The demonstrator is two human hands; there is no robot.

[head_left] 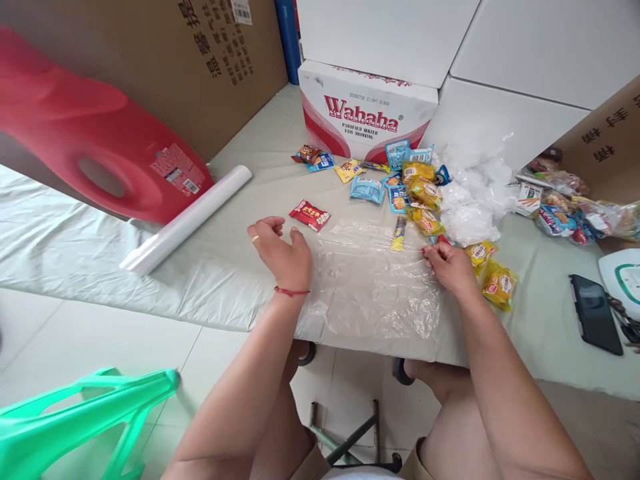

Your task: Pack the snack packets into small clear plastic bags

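1. The white-and-red carton (367, 110) at the table's far edge reads "Wahaha", with "PURIFIED WATER FOR DRINKING" beneath.
2. Small digits are printed above that brand name, too small to read surely.
3. The brown cardboard boxes (220, 47) bear Chinese characters.

A clear plastic bag (373, 287) is lying on the pale grey-green surface (240, 200). A red string is circling the wrist of the left hand (281, 255), which is wearing a gold ring. Just beyond it a red snack packet (309, 215) with white print is showing, and yellow and blue packets (415, 187) are mixing behind. The carton (367, 110) is showing red lettering on white. A red jug (95, 133) is glowing at left.
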